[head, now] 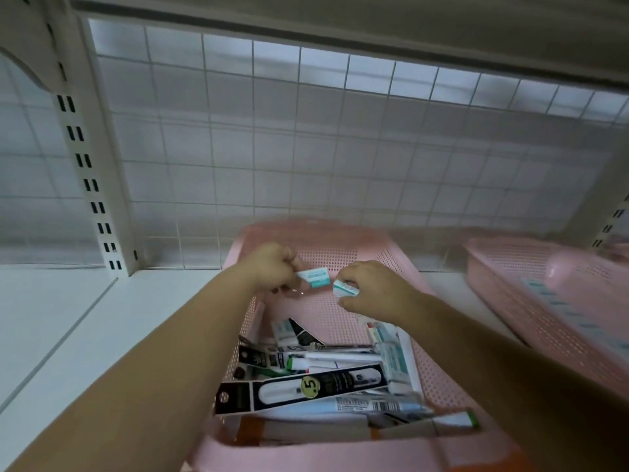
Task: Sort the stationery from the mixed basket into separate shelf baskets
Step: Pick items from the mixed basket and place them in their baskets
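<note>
Eraser (315, 277) white, teal-banded, pinched by left hand (272, 267); right hand (371, 291) grips second eraser (345, 288).

The pink perforated mixed basket (439, 386) sits on the shelf, with boxed pens and markers (320, 383) piled at its near end. Over its bare far end, the left hand (272, 267) pinches a small white-and-teal pack (315, 277). The right hand (371, 291) pinches a second pack (345, 289) just beside it. Another pink basket (503, 287) stands to the right, holding a blurred row of white-and-teal items.

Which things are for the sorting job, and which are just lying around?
For the job: left hand gripping a white-and-teal packet; right hand gripping a second packet; mixed basket; pens inside it; side basket on the right.
Just there: wire grid; slotted post.
</note>
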A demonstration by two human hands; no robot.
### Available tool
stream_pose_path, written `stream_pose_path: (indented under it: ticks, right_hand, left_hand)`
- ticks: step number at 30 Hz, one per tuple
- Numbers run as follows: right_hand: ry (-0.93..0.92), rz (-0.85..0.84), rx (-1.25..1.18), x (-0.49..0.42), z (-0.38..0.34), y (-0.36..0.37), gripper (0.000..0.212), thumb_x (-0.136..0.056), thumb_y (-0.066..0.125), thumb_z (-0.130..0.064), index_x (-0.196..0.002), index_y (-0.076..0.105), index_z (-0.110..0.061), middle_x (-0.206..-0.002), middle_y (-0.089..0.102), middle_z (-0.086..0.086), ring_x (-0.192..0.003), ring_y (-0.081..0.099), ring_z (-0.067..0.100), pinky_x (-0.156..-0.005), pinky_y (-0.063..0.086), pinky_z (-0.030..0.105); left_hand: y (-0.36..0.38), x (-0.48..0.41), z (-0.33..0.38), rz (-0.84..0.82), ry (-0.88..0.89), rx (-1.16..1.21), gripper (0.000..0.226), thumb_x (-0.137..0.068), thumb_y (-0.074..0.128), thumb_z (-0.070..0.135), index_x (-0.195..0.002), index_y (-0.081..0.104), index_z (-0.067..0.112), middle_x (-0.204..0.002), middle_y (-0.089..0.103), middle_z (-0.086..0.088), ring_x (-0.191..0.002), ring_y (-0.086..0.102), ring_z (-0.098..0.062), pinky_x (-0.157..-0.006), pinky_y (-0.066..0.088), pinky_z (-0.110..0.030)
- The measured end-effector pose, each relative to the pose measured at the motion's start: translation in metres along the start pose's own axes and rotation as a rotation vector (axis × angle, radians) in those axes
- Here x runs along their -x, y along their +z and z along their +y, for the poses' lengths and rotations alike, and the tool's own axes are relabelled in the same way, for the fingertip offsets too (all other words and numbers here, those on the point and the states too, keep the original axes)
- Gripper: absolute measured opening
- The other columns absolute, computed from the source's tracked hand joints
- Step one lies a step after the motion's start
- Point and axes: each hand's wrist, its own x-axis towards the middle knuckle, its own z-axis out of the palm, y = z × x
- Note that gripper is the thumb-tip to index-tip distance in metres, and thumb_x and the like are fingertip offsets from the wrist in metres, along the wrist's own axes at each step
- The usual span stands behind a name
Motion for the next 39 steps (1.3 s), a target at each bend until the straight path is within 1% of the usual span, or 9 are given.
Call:
stream_pose_path:
  ticks: [4,8,11,17,24,28,31,35,39]
  right_hand:
    - [0.098,0.054,-0.258,0.003,0.003,-0.020,0.022,-0.077,0.074,-0.023,-0.097,0.070,-0.014,-0.075,0.057,-0.006,-0.065,0.051,0.010,-0.054,0.036,0.022]
    - [0.212,0.115,-0.553,0.014,0.029,-0.053,0.025,-0.072,0.078,-0.012,-0.096,0.069,-0.008,-0.081,0.062,0.001,-0.065,0.055,0.008,-0.056,0.041,0.018]
    - [0.291,0.161,-0.707,0.031,0.067,-0.077,0.021,-0.070,0.079,-0.010,-0.088,0.070,-0.008,-0.078,0.064,0.007,-0.055,0.055,0.006,-0.051,0.041,0.015]
    - [0.419,0.126,-0.899,0.087,0.146,-0.118,0.011,-0.076,0.073,-0.012,-0.080,0.063,-0.010,-0.046,0.035,-0.001,-0.033,0.023,0.005,-0.037,0.014,0.013]
    - [0.453,0.192,-1.166,0.143,0.228,-0.142,0.015,-0.081,0.062,0.004,-0.079,0.052,-0.007,-0.056,0.062,0.010,-0.037,0.054,0.007,-0.037,0.041,0.015]
    - [0.466,0.178,-1.218,0.169,0.268,-0.145,0.022,-0.084,0.061,0.002,-0.099,0.054,-0.012,-0.080,0.067,0.018,-0.044,0.059,0.010,-0.040,0.045,0.016]
    - [0.435,0.143,-1.287,0.179,0.291,-0.144,0.010,-0.085,0.062,-0.005,-0.093,0.057,-0.008,-0.084,0.067,0.018,-0.053,0.064,0.016,-0.049,0.050,0.021]
    - [0.389,0.134,-1.349,0.184,0.317,-0.142,0.022,-0.085,0.061,-0.024,-0.080,0.058,-0.003,-0.072,0.063,0.017,-0.052,0.061,0.020,-0.047,0.052,0.024]
    - [0.287,0.100,-1.328,0.185,0.331,-0.142,0.008,-0.087,0.054,0.003,-0.086,0.061,-0.001,-0.078,0.065,0.013,-0.064,0.064,0.018,-0.053,0.054,0.023]
  left_hand:
    - [-0.004,0.007,0.011,0.038,-0.008,0.172,0.014,-0.077,0.071,0.003,-0.082,0.063,0.013,-0.069,0.065,-0.004,-0.048,0.055,-0.006,-0.053,0.043,-0.018]
    - [-0.002,0.019,0.044,0.055,-0.037,0.308,0.019,-0.076,0.072,0.003,-0.092,0.063,0.009,-0.064,0.066,-0.002,-0.044,0.059,-0.004,-0.047,0.046,-0.015]
    - [0.008,0.025,0.080,0.038,-0.031,0.318,0.014,-0.077,0.071,0.002,-0.081,0.062,0.012,-0.058,0.066,0.000,-0.044,0.059,-0.005,-0.047,0.048,-0.016]
    - [0.064,0.013,0.153,-0.017,0.008,0.299,0.012,-0.077,0.070,0.004,-0.083,0.063,0.013,-0.057,0.066,0.001,-0.046,0.059,-0.006,-0.047,0.048,-0.016]
    - [0.169,-0.012,0.227,-0.191,0.006,0.382,0.015,-0.082,0.065,0.008,-0.096,0.061,0.012,-0.049,0.061,0.005,-0.039,0.057,-0.003,-0.045,0.046,-0.015]
    - [0.210,-0.024,0.253,-0.198,0.003,0.358,0.016,-0.080,0.067,0.008,-0.093,0.059,0.012,-0.056,0.066,0.002,-0.041,0.058,-0.004,-0.045,0.048,-0.016]
    - [0.226,-0.033,0.263,-0.159,0.014,0.374,0.030,-0.079,0.068,0.006,-0.107,0.059,0.007,-0.060,0.066,-0.001,-0.042,0.059,-0.006,-0.044,0.048,-0.016]
    - [0.247,-0.042,0.271,-0.134,0.012,0.405,0.012,-0.082,0.065,0.008,-0.094,0.063,0.010,-0.055,0.065,0.003,-0.043,0.058,-0.003,-0.046,0.048,-0.015]
    - [0.258,-0.049,0.269,-0.100,-0.024,0.412,0.007,-0.083,0.065,0.008,-0.089,0.063,0.012,-0.058,0.067,0.002,-0.044,0.058,-0.003,-0.048,0.048,-0.015]
